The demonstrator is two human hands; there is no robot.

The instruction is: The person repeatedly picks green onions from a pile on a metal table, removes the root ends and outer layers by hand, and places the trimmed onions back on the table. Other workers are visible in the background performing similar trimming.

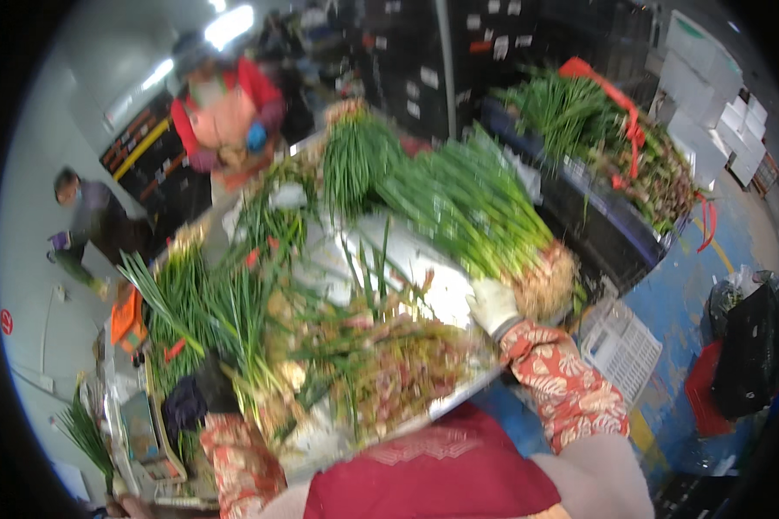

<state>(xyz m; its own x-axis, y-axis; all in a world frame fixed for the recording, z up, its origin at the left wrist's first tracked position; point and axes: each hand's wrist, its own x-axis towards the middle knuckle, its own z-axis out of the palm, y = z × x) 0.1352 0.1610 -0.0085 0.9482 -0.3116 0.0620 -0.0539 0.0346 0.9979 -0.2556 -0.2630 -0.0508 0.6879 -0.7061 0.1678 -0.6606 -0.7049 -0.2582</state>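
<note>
My right hand point(493, 306), in a white glove, is at the root end of a large pile of green onions point(480, 207) on the metal table's right side; whether its fingers grip any stalks is unclear. My left hand point(219, 383), in a dark glove, is beside a smaller bunch of green onions point(250, 337) with pale roots; its fingers are blurred and partly hidden. Between my hands, a heap of reddish-yellow trimmed leaves point(409, 370) lies on the metal table point(454, 403). Another onion bunch point(357, 159) sits at the table's far side.
A dark crate point(607, 207) full of onions and scraps stands right of the table. Near it is a white plastic basket point(623, 347). A weighing scale point(149, 434) and an orange container point(127, 318) are at left. A person in red point(227, 110) stands across the table.
</note>
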